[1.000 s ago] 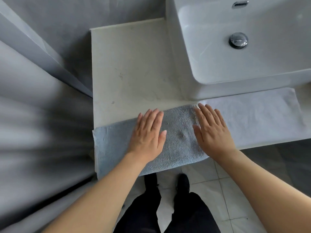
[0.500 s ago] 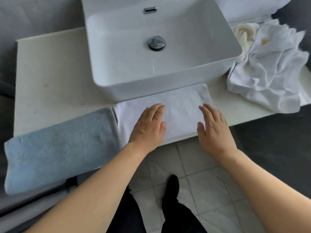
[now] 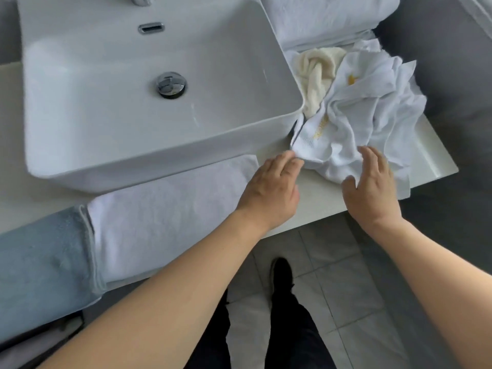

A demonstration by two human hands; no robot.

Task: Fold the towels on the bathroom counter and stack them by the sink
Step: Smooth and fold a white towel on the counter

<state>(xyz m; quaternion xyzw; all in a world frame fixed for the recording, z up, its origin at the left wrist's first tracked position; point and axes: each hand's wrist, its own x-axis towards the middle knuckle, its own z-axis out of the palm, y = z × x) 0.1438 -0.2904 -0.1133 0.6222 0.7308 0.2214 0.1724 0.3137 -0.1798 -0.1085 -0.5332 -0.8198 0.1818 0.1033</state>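
Bench: pale stone bench (image 3: 316, 206) carrying a white basin sink (image 3: 149, 102), with grey floor tiles (image 3: 343, 283) below its front edge.
Folded towels: a white folded towel (image 3: 165, 222) lies in front of the sink; a blue towel (image 3: 40, 265) sits at that towel's left end, overlapping it.
Crumpled pile: a rumpled white towel (image 3: 367, 121) is heaped just right of the sink, a cream towel (image 3: 316, 73) bunched behind it against the sink's corner.
Left hand: the left hand (image 3: 271, 193) is at the pile's near-left corner, fingers (image 3: 288, 162) curled onto the hem; whether they truly pinch it, I cannot tell.
Right hand: the right hand (image 3: 372, 187) hovers over the pile's front edge, fingers spread, holding nothing.
Hard to see: more white towels (image 3: 324, 17) behind the pile are cut off at the top; gold lettering on the hem is unreadable.
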